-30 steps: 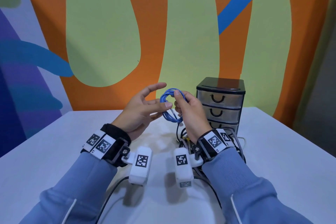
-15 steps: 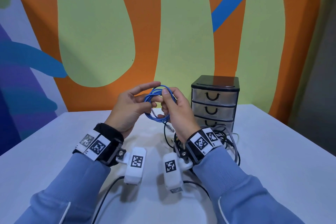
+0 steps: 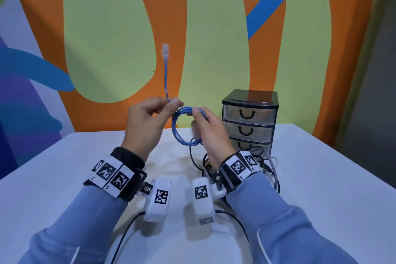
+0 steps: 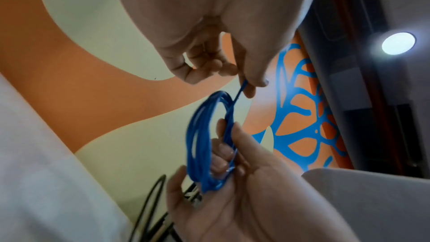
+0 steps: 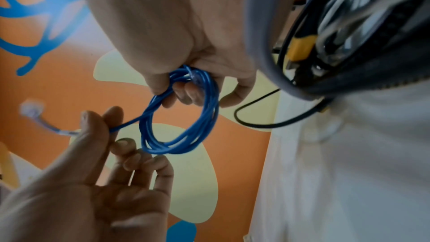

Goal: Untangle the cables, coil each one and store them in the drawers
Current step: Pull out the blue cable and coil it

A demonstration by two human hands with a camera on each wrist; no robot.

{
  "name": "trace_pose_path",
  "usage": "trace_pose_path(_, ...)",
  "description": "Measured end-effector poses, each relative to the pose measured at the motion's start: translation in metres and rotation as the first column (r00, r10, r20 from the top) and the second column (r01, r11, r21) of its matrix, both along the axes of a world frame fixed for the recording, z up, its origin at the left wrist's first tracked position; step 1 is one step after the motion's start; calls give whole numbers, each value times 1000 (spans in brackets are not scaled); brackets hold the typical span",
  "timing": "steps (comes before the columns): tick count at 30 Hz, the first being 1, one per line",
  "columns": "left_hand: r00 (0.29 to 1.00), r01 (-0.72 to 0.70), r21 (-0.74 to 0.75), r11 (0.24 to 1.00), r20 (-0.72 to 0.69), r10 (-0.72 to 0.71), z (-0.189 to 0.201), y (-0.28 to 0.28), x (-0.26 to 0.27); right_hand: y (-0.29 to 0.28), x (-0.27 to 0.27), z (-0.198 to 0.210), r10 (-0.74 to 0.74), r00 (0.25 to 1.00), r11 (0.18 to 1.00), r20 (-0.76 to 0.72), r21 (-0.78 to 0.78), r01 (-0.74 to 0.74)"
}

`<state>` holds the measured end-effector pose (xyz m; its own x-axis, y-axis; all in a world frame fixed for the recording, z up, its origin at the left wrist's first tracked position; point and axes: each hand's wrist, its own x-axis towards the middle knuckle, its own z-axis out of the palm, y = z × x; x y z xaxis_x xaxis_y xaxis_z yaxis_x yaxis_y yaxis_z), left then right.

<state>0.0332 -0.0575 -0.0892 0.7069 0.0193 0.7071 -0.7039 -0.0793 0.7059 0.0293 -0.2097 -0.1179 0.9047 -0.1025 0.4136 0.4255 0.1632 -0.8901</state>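
A blue network cable [image 3: 182,135] is wound into a small coil held above the table. My right hand [image 3: 196,113] grips the coil at its top, with the fingers curled through the loops [image 5: 186,84]. My left hand [image 3: 172,103] pinches the cable's free end between thumb and forefinger beside the coil [image 4: 246,84]. That end stands straight up, and its clear plug [image 3: 165,50] points at the wall. The small three-drawer unit [image 3: 249,118] stands just right of my right hand, all drawers closed.
A tangle of black, grey and white cables [image 3: 264,165] lies on the white table [image 3: 321,178] in front of the drawer unit, under my right wrist; one has a yellow connector [image 5: 300,47]. A black cable [image 3: 126,233] runs under my left arm. The painted wall stands close behind.
My left hand went from touching the coil to pinching the cable's free end, which now sticks up with its plug raised. My right hand keeps its hold on the coil.
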Motion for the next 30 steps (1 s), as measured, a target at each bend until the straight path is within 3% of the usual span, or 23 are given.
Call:
trace_pose_path(3, 968, 123, -147, 981, -200, -152, 4, 1, -4, 2, 0, 0, 53, 995, 992, -87, 117, -43)
trace_pose_path(6, 860, 286, -273, 919, -351, -372, 10, 7, -9, -3, 0, 2, 35, 990, 962, -135, 272, 4)
trace_pose_path(10, 726, 406, -410, 817, -397, -561, 13, 12, -12, -8, 1, 1, -16, 993, 934, -113, 354, 55)
trace_pose_path(12, 696, 404, -465, 788, -403, -595, 14, 13, -11, -7, 2, 1, -39, 995, 932, -96, 355, 71)
trace_pose_path(16, 758, 354, -356, 865, -432, -488, 15, 15, -8, -14, 1, 5, -46, 995, 898, -87, 432, 79)
trace_pose_path(18, 824, 314, -189, 931, -433, -366, 12, 17, -4, -18, 2, 6, -13, 997, 856, -71, 515, 47)
trace_pose_path(20, 919, 201, 70, 977, -359, -164, 7, 20, 2, -20, 3, 7, 44, 997, 802, -67, 597, 5)
trace_pose_path(22, 975, 39, 327, 944, -219, 36, 1, 21, 10, -19, 3, 7, 117, 991, 747, -68, 663, -43)
trace_pose_path(24, 978, -136, 460, 877, -78, 192, -3, 19, 12, -12, 2, 8, 213, 976, 702, -54, 703, -114)
trace_pose_path(27, 943, -305, 472, 827, 29, 331, -3, 20, 10, 4, -2, 7, 296, 954, 714, -49, 675, -187)
trace_pose_path(30, 972, -110, 358, 927, -154, 175, -5, 20, 11, 12, -4, 4, 236, 968, 819, -86, 553, -150)
